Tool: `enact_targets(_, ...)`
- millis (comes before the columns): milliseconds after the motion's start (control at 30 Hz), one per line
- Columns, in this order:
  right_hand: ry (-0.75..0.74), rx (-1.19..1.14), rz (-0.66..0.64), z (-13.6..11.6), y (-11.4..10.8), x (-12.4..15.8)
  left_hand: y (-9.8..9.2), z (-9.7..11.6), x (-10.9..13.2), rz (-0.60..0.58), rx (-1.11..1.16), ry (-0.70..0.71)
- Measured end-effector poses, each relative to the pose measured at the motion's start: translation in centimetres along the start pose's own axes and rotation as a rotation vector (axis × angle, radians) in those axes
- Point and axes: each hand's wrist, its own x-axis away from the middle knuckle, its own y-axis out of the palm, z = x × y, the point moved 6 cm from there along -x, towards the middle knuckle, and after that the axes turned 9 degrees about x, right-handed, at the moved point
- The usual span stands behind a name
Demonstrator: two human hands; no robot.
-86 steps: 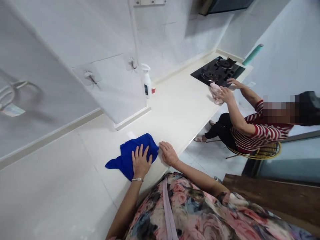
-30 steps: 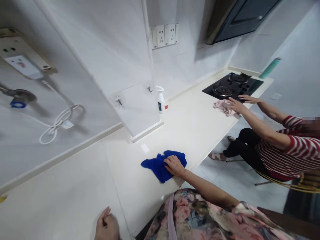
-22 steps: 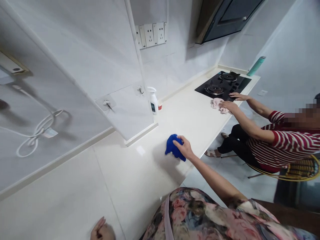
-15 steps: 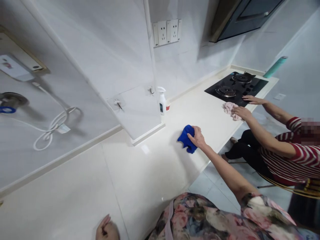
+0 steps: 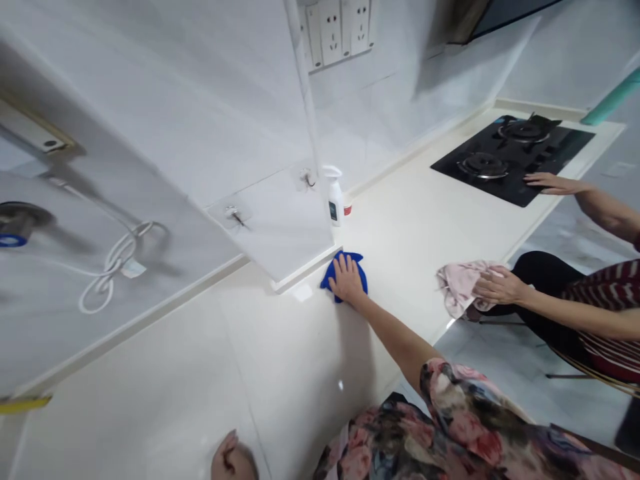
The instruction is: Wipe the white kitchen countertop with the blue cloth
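Right hand (image 5: 347,280) has slid the soft, bunched blue cloth (image 5: 326,280) back over the glossy cream tabletop (image 5: 410,233) — it now sits against the foot of the white partition (image 5: 280,233). Palm lies flat on the cloth, fingers spread wide. Left hand (image 5: 233,460) at the near edge — half cut off, spread cannot be told.

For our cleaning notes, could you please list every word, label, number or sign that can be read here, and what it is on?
Nothing here can be read.
Spray bottle: dark label, too small to read.
Small red-banded pot: blurred.
Tag on the white cord: blurred.
Blue cloth: no print shows.
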Motion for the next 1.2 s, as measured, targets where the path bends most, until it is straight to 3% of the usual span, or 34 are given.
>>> enact_targets(100, -0.205, -0.054, -0.028, -7.4, 0.3, 2.7, 1.3, 2.6, 1.2, -0.065, 0.117, 0.072)
enact_targets(200, -0.492, -0.118, -0.073, -13.1, 0.3, 6.9, 4.3, 7.2, 2.6, -0.187, 0.248, 0.325)
enact_targets(300, -0.724, -0.186, -0.113, -16.0, 0.2, 11.9, 8.0, 12.7, 4.4, -0.249, 0.271, 0.689)
enact_targets(367, -0.817, -0.220, -0.130, -16.1, 0.0, 15.2, 10.6, 15.4, 5.8, -0.310, 0.256, 0.833)
enact_targets(500, -0.786, -0.210, -0.156, -11.7, -0.4, 20.0, 15.6, 18.2, 10.8, -0.502, 0.157, 1.031)
enact_targets(633, -0.595, -0.132, -0.190, -3.6, -0.8, 22.3, 19.7, 20.1, 17.1, -0.657, 0.154, 1.211)
enact_targets(800, -0.336, -0.037, -0.189, 6.1, -1.4, 22.9, 25.1, 24.3, 23.2, -0.770, 0.196, 1.379)
enact_targets(900, -0.286, -0.032, -0.179, 9.9, -1.6, 22.0, 27.9, 26.7, 25.0, -0.769, 0.184, 1.416)
enact_targets(1033, -0.242, -0.040, -0.145, 13.5, -1.5, 19.0, 31.4, 30.0, 25.5, -0.767, 0.166, 1.441)
enact_targets(1200, -0.171, -0.014, -0.087, 18.5, -1.6, 12.9, 37.1, 36.9, 25.0, -0.799, 0.159, 1.446)
